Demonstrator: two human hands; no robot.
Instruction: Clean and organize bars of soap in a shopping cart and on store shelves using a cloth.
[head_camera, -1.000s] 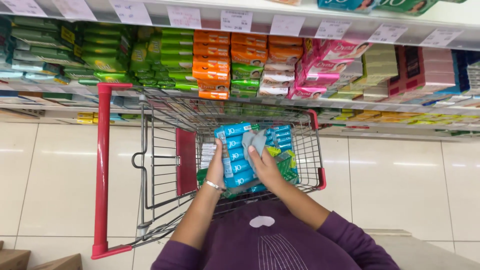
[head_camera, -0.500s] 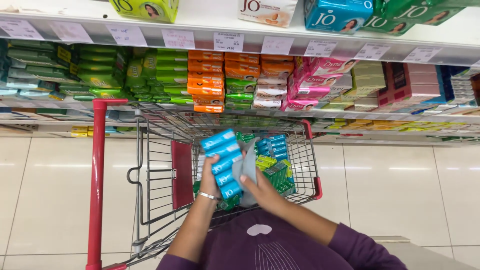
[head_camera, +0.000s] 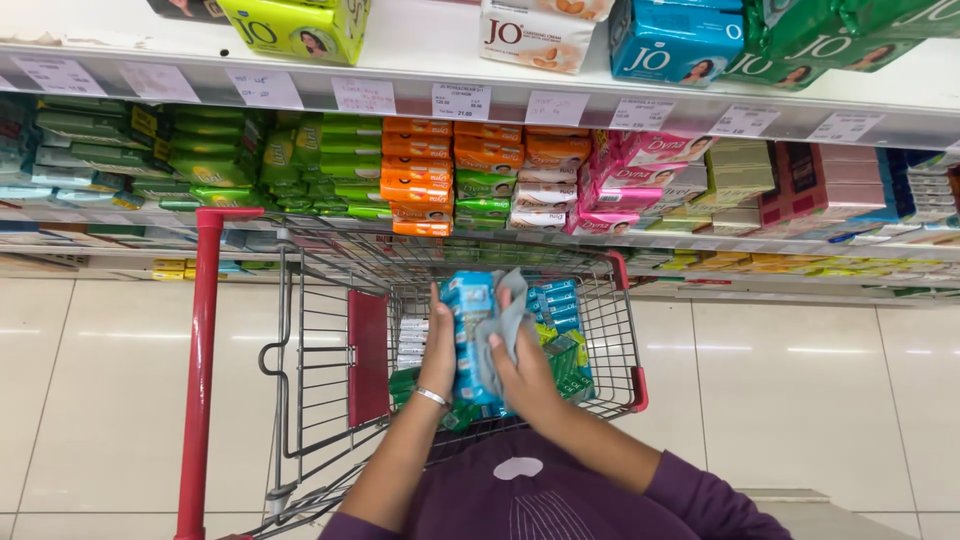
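Since a moment ago our two hands have lifted the stack of blue soap packs more upright and nearer the middle of the cart, and our view has tilted up so the shelves fill more of it. Starting at the left, the red push handle of the shopping cart runs down the frame, with the red child-seat flap just inside the wire frame. Our left hand, a thin bracelet on its wrist, presses flat against the left side of the stack, fingers closed around its edge. The stack stands nearly on end between both hands, held above the cart's basket. Our right hand clamps the stack's right side and also pinches a grey cloth against the packs, the cloth draped over the top of the fingers. To the right, more blue and green packs lie in the basket, just beside the held stack. Behind the cart, shelves carry green, orange and pink soap boxes in rows.
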